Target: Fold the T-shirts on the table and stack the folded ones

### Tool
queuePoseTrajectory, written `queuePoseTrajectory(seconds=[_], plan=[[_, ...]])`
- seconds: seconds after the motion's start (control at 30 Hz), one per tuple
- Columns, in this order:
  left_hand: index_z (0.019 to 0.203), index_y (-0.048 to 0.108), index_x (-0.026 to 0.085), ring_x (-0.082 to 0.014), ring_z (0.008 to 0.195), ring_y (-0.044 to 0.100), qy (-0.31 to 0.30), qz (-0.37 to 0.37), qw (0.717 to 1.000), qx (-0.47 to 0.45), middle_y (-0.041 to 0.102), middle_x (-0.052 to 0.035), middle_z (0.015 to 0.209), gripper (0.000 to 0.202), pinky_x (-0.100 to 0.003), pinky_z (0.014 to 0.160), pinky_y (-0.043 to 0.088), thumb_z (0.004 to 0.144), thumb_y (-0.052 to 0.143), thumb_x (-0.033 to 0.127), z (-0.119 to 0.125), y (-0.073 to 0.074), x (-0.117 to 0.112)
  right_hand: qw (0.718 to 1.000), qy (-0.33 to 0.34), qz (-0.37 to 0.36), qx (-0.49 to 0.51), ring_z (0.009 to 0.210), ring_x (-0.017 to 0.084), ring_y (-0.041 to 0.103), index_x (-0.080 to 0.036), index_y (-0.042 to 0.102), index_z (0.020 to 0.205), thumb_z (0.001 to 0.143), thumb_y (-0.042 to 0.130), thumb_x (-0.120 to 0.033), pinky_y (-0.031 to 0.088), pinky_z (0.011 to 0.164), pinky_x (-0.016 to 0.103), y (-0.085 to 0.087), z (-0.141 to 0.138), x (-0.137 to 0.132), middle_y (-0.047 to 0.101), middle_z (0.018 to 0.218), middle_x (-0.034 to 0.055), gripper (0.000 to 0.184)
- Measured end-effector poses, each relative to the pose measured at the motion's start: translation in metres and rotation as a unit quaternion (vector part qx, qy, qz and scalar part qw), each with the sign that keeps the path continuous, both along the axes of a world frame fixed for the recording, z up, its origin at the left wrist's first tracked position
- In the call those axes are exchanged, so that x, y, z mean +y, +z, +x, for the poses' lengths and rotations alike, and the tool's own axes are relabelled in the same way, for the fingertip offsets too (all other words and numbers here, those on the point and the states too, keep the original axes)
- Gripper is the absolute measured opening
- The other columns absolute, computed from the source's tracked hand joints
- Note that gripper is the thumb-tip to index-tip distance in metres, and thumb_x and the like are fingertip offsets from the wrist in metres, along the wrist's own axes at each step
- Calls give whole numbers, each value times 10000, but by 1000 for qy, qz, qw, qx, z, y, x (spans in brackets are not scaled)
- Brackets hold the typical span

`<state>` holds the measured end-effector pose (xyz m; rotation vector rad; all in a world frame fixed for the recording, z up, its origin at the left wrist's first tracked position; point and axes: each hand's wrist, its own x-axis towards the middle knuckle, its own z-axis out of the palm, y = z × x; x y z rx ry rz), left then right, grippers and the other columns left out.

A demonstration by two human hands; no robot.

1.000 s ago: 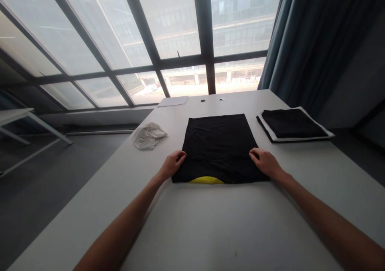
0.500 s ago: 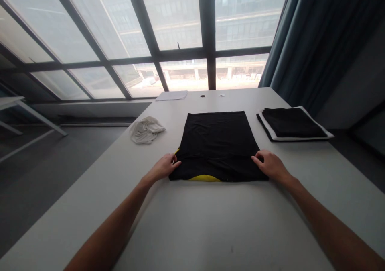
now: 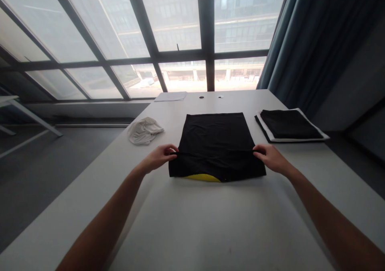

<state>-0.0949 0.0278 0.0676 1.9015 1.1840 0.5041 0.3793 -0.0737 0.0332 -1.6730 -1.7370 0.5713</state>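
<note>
Near the left edge of the surface [image 3: 186, 219], a white cloth [image 3: 144, 131] lies crumpled in a loose heap. Just right of it and a little nearer, the left hand [image 3: 159, 157] has thumb and fingers closed in a pinch on the left side of the black cloth [image 3: 215, 134]. Well beyond, by the far left corner, lies some paper [image 3: 170, 96]. The black cloth rests mid-surface, mostly flat, its far edge straight, a ridge running from hand to hand and a yellow patch [image 3: 203, 177] showing at its near edge. From where I stand it looks light, thin and soft, perhaps a touch slippery, and hardly fragile. Held at one spot it would probably sag, I'd say, so a firm grip at both side edges, level with each other, seems best. On its right side the right hand [image 3: 268, 157] pinches the ridge's other end. Farther right, near the surface's right edge, sits a flat stack [image 3: 291, 124] of black and white cloth, apart from that hand.
</note>
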Motion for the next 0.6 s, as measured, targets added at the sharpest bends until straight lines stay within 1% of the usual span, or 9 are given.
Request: queuePoseTrajectory(seconds=[0.07,0.13,0.2,0.27,0.37,0.43,0.5,0.6], plan=[[1024,686,168,-203,795,617,7,22,999,-25,711,-50,843,471,-273,685,447,733,755,532,1,2,18,1000,-18,18,15,716,214,631,-182,699,897,814,595,-383,467,671,326,6,8,16,718,792,60,241],[1033,688,155,-194,777,619,22,37,998,-48,714,-50,829,503,-267,677,443,708,779,527,5,-1,39,998,-32,38,24,703,211,622,-170,708,892,794,612,-391,467,658,323,6,16,36,715,780,66,260],[1007,684,147,-176,718,604,44,30,997,-59,707,-42,780,535,-261,646,434,658,803,534,11,-11,58,997,-46,49,38,704,209,620,-159,714,872,768,629,-377,472,661,320,-1,20,58,715,779,72,256],[945,680,145,-155,642,571,62,8,996,-57,691,-30,710,541,-252,594,414,599,822,536,17,-22,72,996,-65,36,51,697,202,619,-154,714,833,738,642,-343,475,653,311,-15,21,77,709,751,70,223],[876,676,147,-138,584,533,68,-10,996,-49,680,-25,660,506,-246,550,394,560,830,511,25,-36,82,995,-84,2,54,683,190,617,-156,713,779,691,659,-283,470,633,292,-37,20,96,694,697,54,164],[887,682,146,-130,571,519,67,-8,997,-50,680,-24,662,495,-242,535,383,570,822,500,27,-38,86,995,-83,-4,52,689,188,623,-153,718,775,676,665,-265,471,638,287,-45,20,100,692,690,51,159],[919,689,144,-120,558,500,64,-2,997,-51,670,-16,659,502,-236,521,364,586,813,498,27,-37,89,995,-80,-2,54,699,192,628,-145,724,809,687,662,-282,473,644,290,-47,23,102,694,698,55,194],[960,689,142,-122,577,514,64,13,996,-56,665,-12,676,520,-232,529,367,608,797,509,26,-33,94,995,-77,22,63,714,203,629,-136,730,879,722,654,-342,478,645,302,-42,29,105,702,737,68,270]])
